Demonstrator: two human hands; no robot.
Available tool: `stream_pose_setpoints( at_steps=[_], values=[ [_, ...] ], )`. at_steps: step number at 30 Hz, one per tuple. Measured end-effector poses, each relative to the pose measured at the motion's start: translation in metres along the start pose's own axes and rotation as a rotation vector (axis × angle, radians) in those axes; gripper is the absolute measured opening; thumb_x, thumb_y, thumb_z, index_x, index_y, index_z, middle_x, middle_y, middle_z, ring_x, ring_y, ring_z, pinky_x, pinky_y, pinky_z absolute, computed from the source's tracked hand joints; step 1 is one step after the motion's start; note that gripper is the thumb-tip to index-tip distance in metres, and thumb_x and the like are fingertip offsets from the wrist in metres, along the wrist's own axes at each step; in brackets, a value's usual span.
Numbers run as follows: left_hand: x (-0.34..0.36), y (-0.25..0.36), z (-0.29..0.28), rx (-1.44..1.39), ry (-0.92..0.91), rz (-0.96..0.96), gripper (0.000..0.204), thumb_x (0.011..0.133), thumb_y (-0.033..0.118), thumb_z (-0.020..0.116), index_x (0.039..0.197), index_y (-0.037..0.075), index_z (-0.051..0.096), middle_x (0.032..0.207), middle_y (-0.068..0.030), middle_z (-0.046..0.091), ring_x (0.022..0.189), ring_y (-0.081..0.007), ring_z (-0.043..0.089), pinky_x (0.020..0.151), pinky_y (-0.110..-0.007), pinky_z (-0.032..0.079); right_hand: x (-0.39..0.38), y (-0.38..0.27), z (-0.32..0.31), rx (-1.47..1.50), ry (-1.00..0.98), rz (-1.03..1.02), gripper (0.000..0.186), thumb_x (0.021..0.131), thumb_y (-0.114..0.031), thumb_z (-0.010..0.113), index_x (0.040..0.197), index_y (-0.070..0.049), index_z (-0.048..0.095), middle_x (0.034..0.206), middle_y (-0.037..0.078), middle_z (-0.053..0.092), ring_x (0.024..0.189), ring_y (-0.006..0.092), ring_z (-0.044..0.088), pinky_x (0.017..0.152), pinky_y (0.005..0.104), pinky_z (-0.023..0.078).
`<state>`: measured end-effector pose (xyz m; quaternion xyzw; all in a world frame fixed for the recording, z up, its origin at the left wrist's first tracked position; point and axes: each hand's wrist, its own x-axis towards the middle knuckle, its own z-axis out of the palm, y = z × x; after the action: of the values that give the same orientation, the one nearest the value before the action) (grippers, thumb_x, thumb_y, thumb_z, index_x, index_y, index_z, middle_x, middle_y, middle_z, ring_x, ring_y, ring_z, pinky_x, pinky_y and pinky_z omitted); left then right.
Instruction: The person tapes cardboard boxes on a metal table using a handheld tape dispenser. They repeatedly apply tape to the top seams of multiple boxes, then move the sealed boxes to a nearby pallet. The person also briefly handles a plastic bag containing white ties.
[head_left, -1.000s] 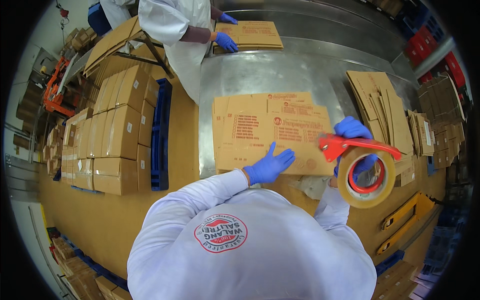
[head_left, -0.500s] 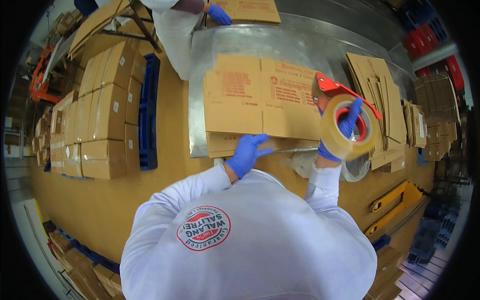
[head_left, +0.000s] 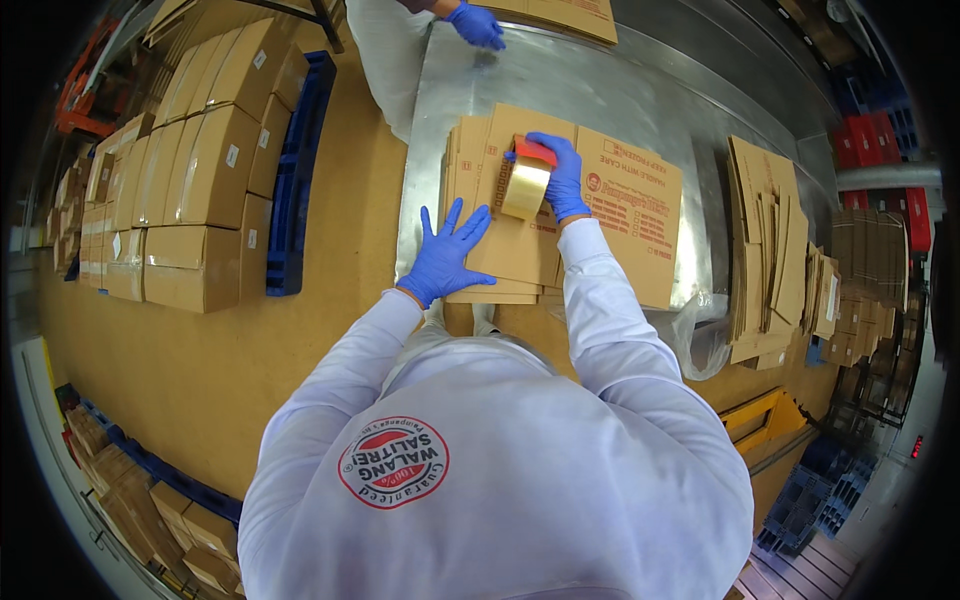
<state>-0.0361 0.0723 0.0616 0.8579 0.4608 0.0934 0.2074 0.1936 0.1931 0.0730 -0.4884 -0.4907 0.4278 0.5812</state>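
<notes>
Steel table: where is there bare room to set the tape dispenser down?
Bare steel table shows beyond the flat carton, toward the co-worker's hand, and between carton and flattened-box stack. The near edge is crowded by both hands, left hand and right hand.

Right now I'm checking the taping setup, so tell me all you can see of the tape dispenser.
The tape dispenser is a hand-held type with a red body and a roll of tan tape. The right hand, in a blue glove, grips it and presses it on the flat box lying on the metal table. The left hand lies spread on the box nearby.
</notes>
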Motion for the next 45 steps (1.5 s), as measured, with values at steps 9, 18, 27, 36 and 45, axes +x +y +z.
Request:
stream_pose_setpoints(
  at_steps=[9,18,27,36,45],
  values=[
    [0.004,0.003,0.004,0.013,0.039,-0.006,0.104,0.067,0.068,0.071,0.150,0.016,0.038,0.159,0.0025,0.030,0.150,-0.0325,0.012,0.109,-0.073,-0.009,-0.082,-0.011,-0.007,-0.525,-0.070,-0.166,0.041,0.062,-0.014,0.090,0.097,-0.007,0.072,0.092,0.010,0.069,0.084,0.0236,0.067,0.078,0.0347,0.054],
    [0.000,0.002,0.007,0.072,0.058,-0.025,0.105,0.065,0.071,0.070,0.150,0.016,0.039,0.158,-0.0002,0.033,0.149,-0.0348,0.016,0.108,-0.075,-0.007,-0.094,-0.051,0.009,-0.305,-0.208,0.165,0.024,0.084,-0.024,0.065,0.091,-0.002,0.072,0.086,0.019,0.070,0.082,0.0354,0.067,0.075,0.0416,0.052],
    [0.012,0.002,0.000,0.172,0.049,-0.024,0.106,0.065,0.073,0.070,0.149,0.017,0.039,0.157,-0.0035,0.034,0.149,-0.0356,0.015,0.107,-0.076,-0.006,-0.086,-0.019,-0.003,-0.042,-0.513,0.246,0.023,0.089,-0.021,0.059,0.102,-0.009,0.072,0.109,0.013,0.068,0.104,0.0312,0.064,0.089,0.0390,0.050],
    [0.108,-0.058,-0.013,-0.344,0.527,-0.341,0.059,0.091,0.048,0.060,0.143,0.021,0.051,0.153,-0.0047,0.041,0.149,-0.0329,0.019,0.111,-0.067,-0.010,-0.093,-0.071,-0.040,-0.530,-0.082,-0.532,0.029,0.083,-0.012,0.070,0.112,-0.006,0.068,0.111,0.009,0.067,0.100,0.0253,0.064,0.092,0.0366,0.050],
    [0.082,-0.050,0.043,-0.644,0.382,-0.522,0.049,0.101,0.043,0.047,0.149,0.041,0.037,0.164,-0.0093,0.012,0.149,-0.0434,0.005,0.107,-0.076,-0.001,-0.019,0.023,0.033,-0.304,-0.062,-0.340,0.044,0.065,-0.007,0.087,0.106,-0.005,0.070,0.101,0.014,0.068,0.094,0.0239,0.067,0.086,0.0327,0.054]
  ],
)
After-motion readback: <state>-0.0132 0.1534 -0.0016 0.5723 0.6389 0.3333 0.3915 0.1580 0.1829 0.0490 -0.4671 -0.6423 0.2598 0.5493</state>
